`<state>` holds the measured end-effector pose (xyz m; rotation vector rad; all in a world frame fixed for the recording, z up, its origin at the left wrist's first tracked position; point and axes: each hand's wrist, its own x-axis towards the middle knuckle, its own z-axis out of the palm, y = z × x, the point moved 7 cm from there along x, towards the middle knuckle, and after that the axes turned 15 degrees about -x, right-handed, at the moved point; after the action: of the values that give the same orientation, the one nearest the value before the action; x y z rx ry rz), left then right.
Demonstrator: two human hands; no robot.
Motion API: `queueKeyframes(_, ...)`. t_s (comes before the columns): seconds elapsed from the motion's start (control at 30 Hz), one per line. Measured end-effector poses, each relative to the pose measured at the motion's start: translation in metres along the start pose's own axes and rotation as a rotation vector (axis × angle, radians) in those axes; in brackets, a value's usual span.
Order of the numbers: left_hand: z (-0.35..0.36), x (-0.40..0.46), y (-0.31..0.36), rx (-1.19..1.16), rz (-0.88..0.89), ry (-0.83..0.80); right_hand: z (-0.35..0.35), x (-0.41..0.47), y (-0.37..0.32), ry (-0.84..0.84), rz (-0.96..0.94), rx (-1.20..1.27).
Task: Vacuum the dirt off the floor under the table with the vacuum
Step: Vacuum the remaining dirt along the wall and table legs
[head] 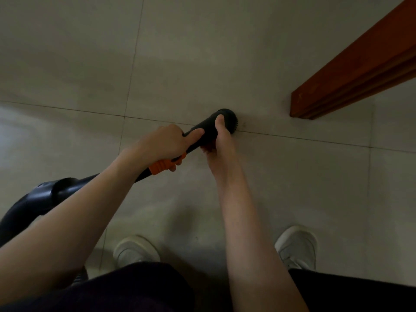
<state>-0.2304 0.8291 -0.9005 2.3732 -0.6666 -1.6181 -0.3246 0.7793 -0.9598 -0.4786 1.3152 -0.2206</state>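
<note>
both hands hold the vacuum [209, 129], which slants from lower left up to the middle of the tile floor [67, 64]. the left hand [167, 144] wraps its fingers round the black tube just above the orange collar [162, 165], index finger lying along the tube. the right hand [219, 137] grips the nozzle, thumb on top. the brush tip [234, 122] touches the floor near a red-brown wooden leg [337, 86]. two white shoes [135, 249] stand below.

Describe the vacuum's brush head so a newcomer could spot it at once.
Start at the reddish wooden table leg at upper right, then look left along the tile seam. The brush head is the rounded black tip with short bristles, gripped by the right hand, beyond the orange collar.
</note>
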Motion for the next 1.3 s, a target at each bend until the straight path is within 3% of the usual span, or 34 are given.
queueKeyframes(0.83, 0.042, 0.019, 0.073, 0.140, 0.170, 0.017, -0.066, 0.006, -0.053, 0.038, -0.090, 0.172)
queueKeyframes(1.03, 0.031, 0.020, 0.058, 0.155, 0.166, 0.056, -0.050, 0.008, -0.047, -0.030, -0.100, 0.104)
queueKeyframes(1.3, 0.006, 0.014, 0.009, -0.001, 0.132, 0.105, 0.003, 0.002, -0.030, -0.116, -0.018, -0.013)
